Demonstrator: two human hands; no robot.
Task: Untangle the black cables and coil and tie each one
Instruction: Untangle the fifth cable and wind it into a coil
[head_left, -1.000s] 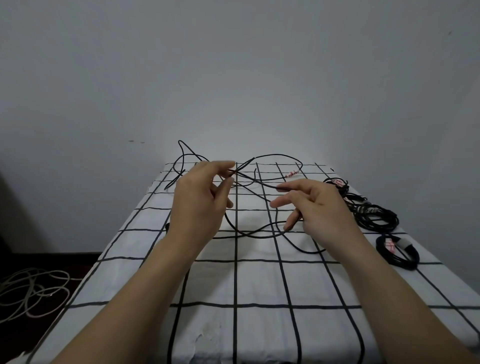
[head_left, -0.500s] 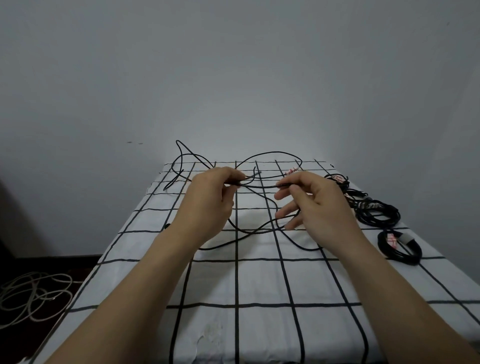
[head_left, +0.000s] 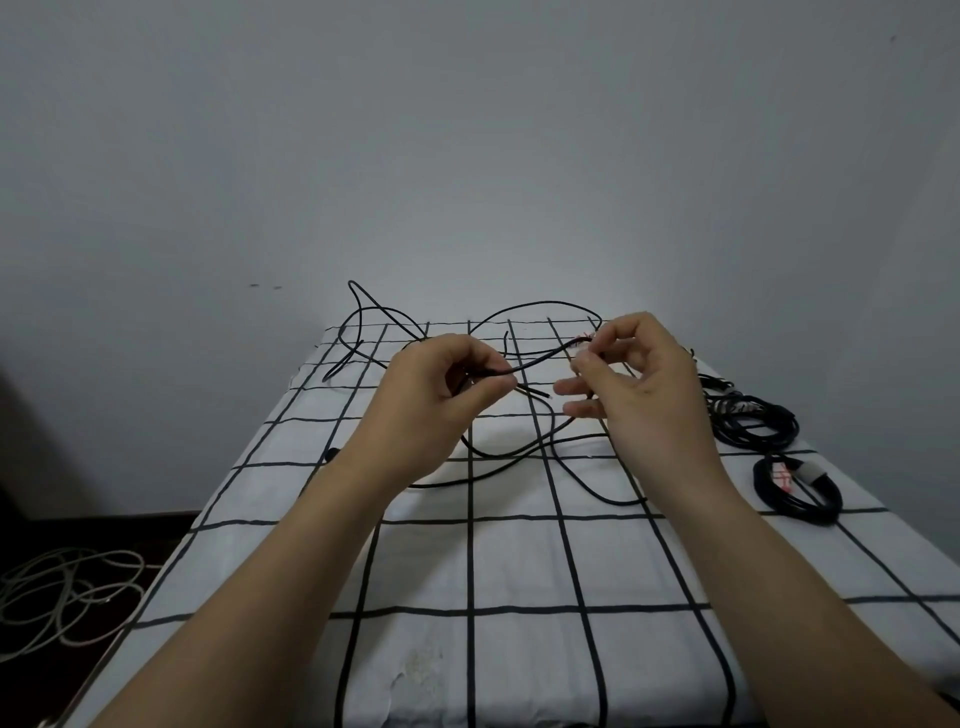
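Head view looks down along two bare forearms that reach forward over the counter (head_left: 519, 561), which is covered by a white cloth with a black grid. Both hands are raised above the cloth, near each other but apart.

The left hand (head_left: 441, 400) shows its back to the camera, fingers curled in, thumb and forefinger pinching the loose black cable (head_left: 540, 356). A short end of the cable (head_left: 535, 393) sticks out to the right just past that pinch. The right hand (head_left: 639, 395) is a little higher, its palm turned toward the left hand. Its thumb and forefinger pinch the same stretch of cable, while its other three fingers hang loosely spread below. Between the two pinches the cable rises in a gentle slope toward the right hand.

The rest of the loose cable lies in open loops on the far half of the counter, under and beyond the hands, with one loop arching up at the far left corner. Whether these loops are one cable or more, I cannot tell.

Two coiled black bundles lie on the right side of the counter: a farther bundle (head_left: 753, 421) and a nearer bundle (head_left: 795, 488), which has a pale wrap and a red-marked tag. More black cable shows beyond the farther one, partly behind the right hand.

One tangle of pale cables (head_left: 67, 587) lies on the floor at the left.
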